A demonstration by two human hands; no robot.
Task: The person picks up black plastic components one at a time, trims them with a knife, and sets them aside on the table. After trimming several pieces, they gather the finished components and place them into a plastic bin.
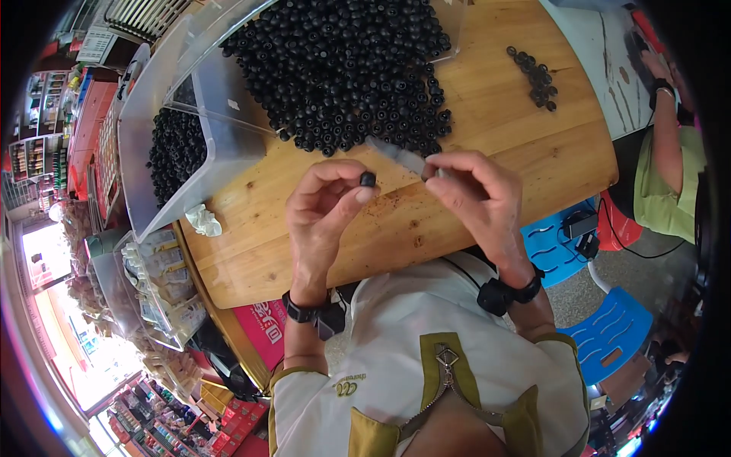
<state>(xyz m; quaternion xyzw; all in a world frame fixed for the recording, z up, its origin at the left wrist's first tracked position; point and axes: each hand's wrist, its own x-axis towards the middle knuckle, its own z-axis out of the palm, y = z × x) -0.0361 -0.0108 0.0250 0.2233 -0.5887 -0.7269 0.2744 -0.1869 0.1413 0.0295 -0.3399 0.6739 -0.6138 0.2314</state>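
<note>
Between the thumb and forefinger of my left hand (pixel 324 202) is one small black cap-like piece (pixel 368 179). My right hand (pixel 483 194) pinches a small knife (pixel 403 158) by its near end. The grey blade points up and left, toward the pile, and stays apart from the piece in my left hand. Just beyond both hands, a big pile of small black round pieces (pixel 335 76) spreads over the wooden table (pixel 304 251); many of them show a hole or a hollow.
At the left, a clear plastic bin (pixel 236 141) holds more black pieces. A crumpled white tissue (pixel 203 220) lies near it. Several dark pieces (pixel 535 76) form a small group at the table's right. Blue plastic stools (pixel 609 335) stand right; another person's arm (pixel 668 129) is beyond.
</note>
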